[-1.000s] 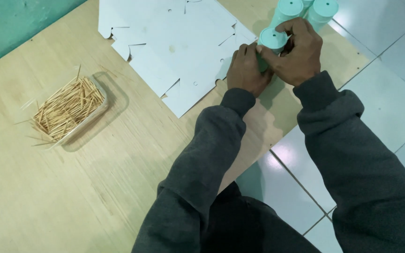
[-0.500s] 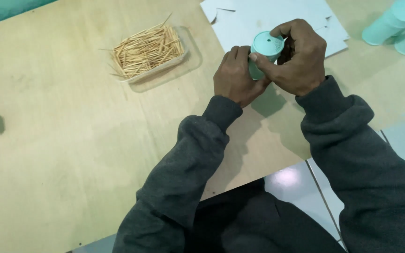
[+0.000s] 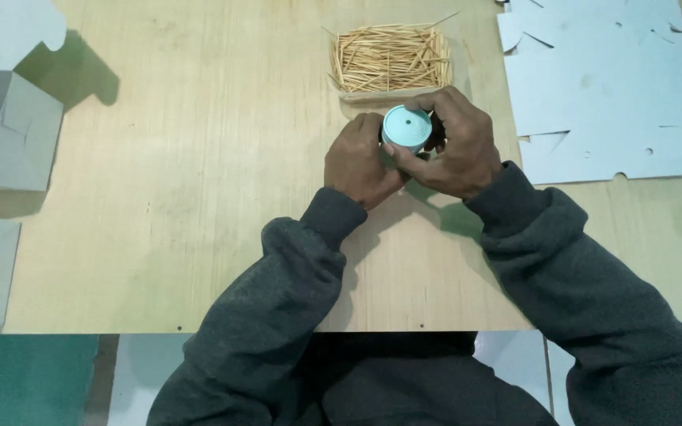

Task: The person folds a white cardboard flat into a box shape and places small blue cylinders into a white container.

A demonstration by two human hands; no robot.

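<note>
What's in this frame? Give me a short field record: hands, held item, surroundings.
left hand: grips the side of the container
right hand: wrapped around the container from the other side
container: small, round, light teal, with a small hole in the middle of its top
toothpicks: heaped in a clear tray just beyond the hands
card sheets: flat, pale, cut-out, far right
folded boxes: pale, at left edge
table: light wood

Toothpick tray (image 3: 392, 61) blocks ahead; bare wooden table (image 3: 199, 197) lies left.
</note>
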